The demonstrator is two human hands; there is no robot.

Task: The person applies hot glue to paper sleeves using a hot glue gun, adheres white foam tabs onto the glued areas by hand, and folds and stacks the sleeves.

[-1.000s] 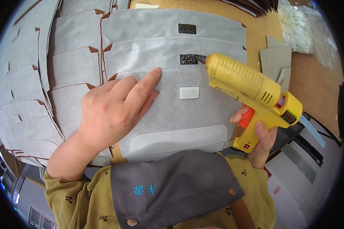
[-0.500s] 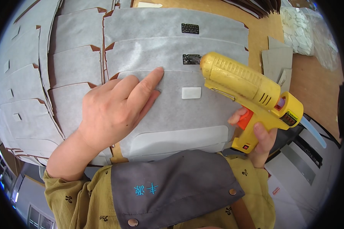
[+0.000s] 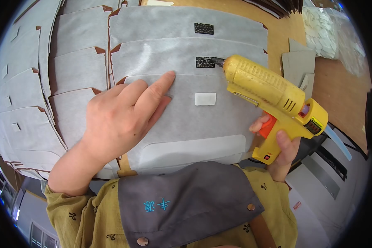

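Observation:
My right hand [image 3: 283, 144] is wrapped round the handle of a yellow hot glue gun [image 3: 268, 84], one finger at its orange trigger. Its dark nozzle points left, at the right end of a black, bumpy-looking rectangular patch [image 3: 205, 62] on a grey sheet; whether it touches is hard to tell. Farther up, a similar black patch [image 3: 203, 28] sits on the sheet behind. My left hand [image 3: 122, 111] rests on the nearest grey sheet [image 3: 182, 120] with the index finger stretched out and nothing held. A small white rectangle [image 3: 205, 98] lies on that sheet, right of the fingertips.
Overlapping grey sheets with brown edges [image 3: 76, 70] cover the left side, some bearing small pale rectangles. At the back right are a clear bag of white pieces [image 3: 320, 35], grey board scraps [image 3: 297, 62] and a dark stack [image 3: 277, 6]. Brown tabletop [image 3: 339, 99] shows at right.
The glue gun has drawn slightly to the right, so more of its nozzle shows beside the nearer black patch. My left hand stays on the sheet; the whole view has shifted a little.

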